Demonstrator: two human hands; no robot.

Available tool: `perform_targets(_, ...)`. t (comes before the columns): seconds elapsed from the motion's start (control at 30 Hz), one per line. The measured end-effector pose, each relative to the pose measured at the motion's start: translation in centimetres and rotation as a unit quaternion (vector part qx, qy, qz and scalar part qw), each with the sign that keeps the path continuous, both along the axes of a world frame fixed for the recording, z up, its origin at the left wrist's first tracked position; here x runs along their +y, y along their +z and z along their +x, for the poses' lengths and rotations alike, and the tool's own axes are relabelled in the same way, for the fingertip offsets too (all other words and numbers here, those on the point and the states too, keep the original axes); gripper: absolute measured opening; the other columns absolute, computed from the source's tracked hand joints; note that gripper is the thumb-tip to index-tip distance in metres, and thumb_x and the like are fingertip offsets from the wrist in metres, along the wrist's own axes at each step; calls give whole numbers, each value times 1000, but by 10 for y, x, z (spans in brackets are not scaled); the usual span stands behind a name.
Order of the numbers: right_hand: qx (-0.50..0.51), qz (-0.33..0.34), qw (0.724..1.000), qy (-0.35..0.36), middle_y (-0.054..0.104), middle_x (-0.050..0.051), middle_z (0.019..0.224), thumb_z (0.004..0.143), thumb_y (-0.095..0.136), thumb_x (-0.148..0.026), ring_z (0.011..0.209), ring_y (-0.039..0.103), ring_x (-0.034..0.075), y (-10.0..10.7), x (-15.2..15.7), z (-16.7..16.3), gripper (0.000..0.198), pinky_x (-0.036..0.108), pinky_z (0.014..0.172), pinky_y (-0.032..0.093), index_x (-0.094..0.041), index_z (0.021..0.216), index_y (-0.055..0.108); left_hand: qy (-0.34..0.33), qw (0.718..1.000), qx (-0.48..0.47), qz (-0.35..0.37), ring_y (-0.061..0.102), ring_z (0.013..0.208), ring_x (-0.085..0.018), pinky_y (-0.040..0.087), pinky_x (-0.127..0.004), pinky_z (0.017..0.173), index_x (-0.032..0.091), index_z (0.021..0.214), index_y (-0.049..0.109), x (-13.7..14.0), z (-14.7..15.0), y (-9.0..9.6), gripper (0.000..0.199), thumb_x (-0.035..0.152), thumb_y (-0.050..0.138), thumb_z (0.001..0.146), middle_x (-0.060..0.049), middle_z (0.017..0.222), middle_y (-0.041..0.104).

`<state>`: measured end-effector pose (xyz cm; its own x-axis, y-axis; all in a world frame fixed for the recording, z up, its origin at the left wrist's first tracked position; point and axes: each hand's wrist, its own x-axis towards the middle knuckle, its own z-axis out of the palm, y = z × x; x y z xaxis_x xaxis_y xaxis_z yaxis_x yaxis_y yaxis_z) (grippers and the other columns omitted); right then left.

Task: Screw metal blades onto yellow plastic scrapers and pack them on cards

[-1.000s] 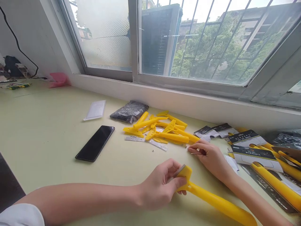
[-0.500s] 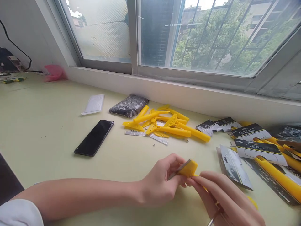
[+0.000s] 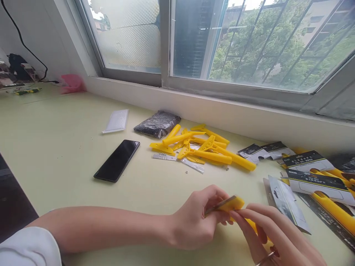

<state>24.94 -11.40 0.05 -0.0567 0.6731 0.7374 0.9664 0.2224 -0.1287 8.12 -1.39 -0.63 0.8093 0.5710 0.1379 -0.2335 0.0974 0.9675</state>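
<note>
My left hand (image 3: pixel 194 221) is closed around the head of a yellow scraper (image 3: pixel 235 204), with a thin grey metal blade along its edge. My right hand (image 3: pixel 283 236) has its thumb and finger pressed together at the scraper's head; anything small between those fingertips is hidden. Beneath the right fingers the scraper's yellow handle shows in part. A thin, shiny metal piece (image 3: pixel 265 258) lies across the right hand near the bottom edge, its kind unclear. Beyond the hands is a pile of yellow scraper handles (image 3: pixel 210 155), with metal blades (image 3: pixel 164 157) and a small nut (image 3: pixel 186 171) beside it.
A black phone (image 3: pixel 117 161) lies left of the pile. Behind it are a white plastic packet (image 3: pixel 116 121) and a dark filled bag (image 3: pixel 157 124). Carded yellow scrapers (image 3: pixel 318 181) crowd the right side. A window sill (image 3: pixel 194 105) bounds the table's back.
The view has shifted slightly, so the table things sit further right. The scraper's head has tipped flatter in my left hand. Both hands keep their hold.
</note>
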Motion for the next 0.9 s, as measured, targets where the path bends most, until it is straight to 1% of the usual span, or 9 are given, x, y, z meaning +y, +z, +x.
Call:
perform_targets(0.17,67,-23,997,-8,67,2,97,98,63,-27,59,54,6,1,0,-6,5,19,50,45,-23,99,66,-3,1000,-7,7,61,92,-16,52,-35,89,16,110,54,0,-1,1,17,13,56,93,-9,102,63)
perform_targets(0.3,51,-18,998,19,70,4,100,94,67,-18,75,60,9,-1,-2,-5,12,18,57,49,-21,105,66,1,999,-6,38,59,90,-15,52,-33,89,17,110,55,-2,-3,1,18,11,54,93,-7,101,61)
perform_targets(0.4,18,-10,1000,23,71,3,102,91,70,-16,72,59,9,-3,-2,-2,16,20,63,51,-21,106,66,0,999,-11,43,59,91,-14,53,-32,89,17,111,56,-3,-3,3,19,10,53,93,-7,101,60)
perform_targets(0.53,78,-24,997,-7,69,1,100,96,65,-27,60,54,5,-4,-2,-5,7,17,49,45,-23,99,60,-5,999,-18,42,60,93,-15,54,-34,91,17,111,56,-3,-3,4,20,9,51,93,-7,101,60)
perform_targets(0.6,125,-36,991,-42,67,0,94,97,64,-38,57,55,5,-2,-3,-9,17,17,46,44,-23,99,56,-3,999,-13,48,60,92,-15,55,-35,90,16,111,56,-2,-3,2,20,9,52,93,-7,101,60)
perform_targets(0.7,128,-68,986,-88,61,-3,78,98,58,-49,50,52,7,1,-3,-11,30,21,49,44,-24,115,58,-5,999,-7,49,59,91,-15,54,-33,90,15,113,56,-2,-4,1,22,8,50,93,-9,103,61)
perform_targets(0.77,97,-74,990,-69,63,-2,81,101,56,-42,51,50,7,3,-2,-10,26,23,55,44,-25,120,61,-7,999,-3,46,60,92,-15,53,-32,90,15,115,57,-1,-4,2,24,8,50,93,-9,105,62)
perform_targets(0.83,81,-73,994,-24,68,0,96,101,57,-32,60,52,8,2,-1,-7,16,24,64,44,-26,113,64,-4,999,6,49,60,91,-15,53,-31,89,14,114,59,-1,-4,3,23,8,51,93,-8,103,62)
perform_targets(0.9,86,-73,994,5,69,0,101,99,60,-25,69,55,10,-1,0,-6,11,25,71,44,-26,107,67,-3,999,12,51,59,90,-15,52,-31,87,14,113,60,-2,-5,6,21,10,53,93,-8,101,62)
